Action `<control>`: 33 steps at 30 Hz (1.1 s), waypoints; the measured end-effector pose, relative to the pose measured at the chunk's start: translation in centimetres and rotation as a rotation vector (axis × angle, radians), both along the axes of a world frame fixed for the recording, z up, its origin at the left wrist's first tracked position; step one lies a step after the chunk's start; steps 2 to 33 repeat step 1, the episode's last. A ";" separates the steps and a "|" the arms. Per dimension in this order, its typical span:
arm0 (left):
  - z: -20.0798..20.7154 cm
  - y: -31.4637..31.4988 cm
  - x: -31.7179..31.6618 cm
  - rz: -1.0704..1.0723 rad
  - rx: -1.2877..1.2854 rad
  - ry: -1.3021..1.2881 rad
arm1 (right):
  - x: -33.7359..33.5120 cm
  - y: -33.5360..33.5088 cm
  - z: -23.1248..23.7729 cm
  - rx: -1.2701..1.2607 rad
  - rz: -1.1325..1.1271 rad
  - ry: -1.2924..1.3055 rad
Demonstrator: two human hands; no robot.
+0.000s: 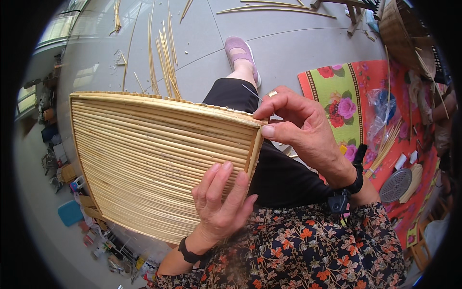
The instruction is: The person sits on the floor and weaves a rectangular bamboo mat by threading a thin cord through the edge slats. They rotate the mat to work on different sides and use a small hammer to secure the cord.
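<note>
A large panel of pale reed-like sticks point(159, 159), laid side by side and framed by thin strips, rests tilted over my lap. My left hand point(224, 200) lies on its face near the right edge, fingers stretched out and slightly spread. At the upper right corner my right hand point(293, 120) pinches the panel between thumb and bent index finger. A thin needle-like piece point(251, 92) sticks out beside the ring on that hand; whether the fingers hold it I cannot tell. The panel's back is hidden.
Loose thin sticks point(166, 62) lie on the grey tiled floor point(197, 33) ahead. To the right is a red and green floral mat point(332, 82) with a bundle of sticks point(385, 147) and a grey perforated disc point(395, 185). A large woven basket point(404, 38) stands at the far right.
</note>
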State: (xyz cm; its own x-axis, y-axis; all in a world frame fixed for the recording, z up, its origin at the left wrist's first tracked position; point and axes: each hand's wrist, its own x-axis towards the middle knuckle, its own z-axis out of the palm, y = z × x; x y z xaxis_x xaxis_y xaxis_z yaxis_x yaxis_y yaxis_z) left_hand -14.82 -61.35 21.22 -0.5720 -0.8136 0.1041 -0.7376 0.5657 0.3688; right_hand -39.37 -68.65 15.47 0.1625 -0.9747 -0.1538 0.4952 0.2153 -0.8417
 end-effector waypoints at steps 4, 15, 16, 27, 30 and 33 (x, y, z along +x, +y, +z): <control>0.0 0.1 0.1 0.000 0.000 -0.002 | 0.0 0.0 0.0 -0.005 0.002 0.007; 0.0 0.1 0.1 0.000 0.000 -0.002 | 0.0 0.0 0.0 -0.005 0.002 0.007; 0.0 0.1 0.1 0.000 0.000 -0.002 | 0.0 0.0 0.0 -0.005 0.002 0.007; 0.0 0.1 0.1 0.000 0.000 -0.002 | 0.0 0.0 0.0 -0.005 0.002 0.007; 0.0 0.1 0.1 0.000 0.000 -0.002 | 0.0 0.0 0.0 -0.005 0.002 0.007; 0.0 0.1 0.1 0.000 0.000 -0.002 | 0.0 0.0 0.0 -0.005 0.002 0.007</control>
